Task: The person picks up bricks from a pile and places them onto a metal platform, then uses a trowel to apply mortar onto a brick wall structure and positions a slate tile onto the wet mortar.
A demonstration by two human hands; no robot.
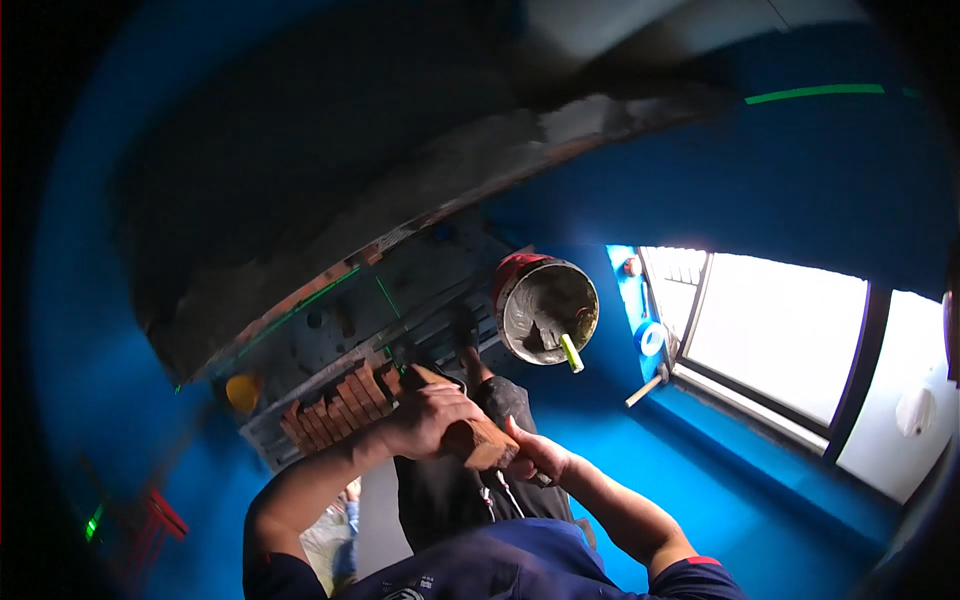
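My left hand [430,417] is wrapped over a reddish-brown brick [482,446], held tilted in front of my body. Close against the brick's right end is my right hand [538,457], its thumb raised and its fingers curled. A small dark piece shows below those fingers, but what it belongs to is hidden. Left of my left hand, several bricks [335,408] stand side by side in a leaning row on a board or platform. Beyond my hands stands a red bucket [549,310] with grey mortar inside, a tool with a yellow-green handle [571,353] leaning on its rim.
A dark, rough masonry face [330,215] with a ragged lower edge fills the upper left. Green light lines cross the surface under it. On the blue sill at right are a blue tape roll [650,338] and a wooden handle [645,388]. A yellow object [242,393] lies far left.
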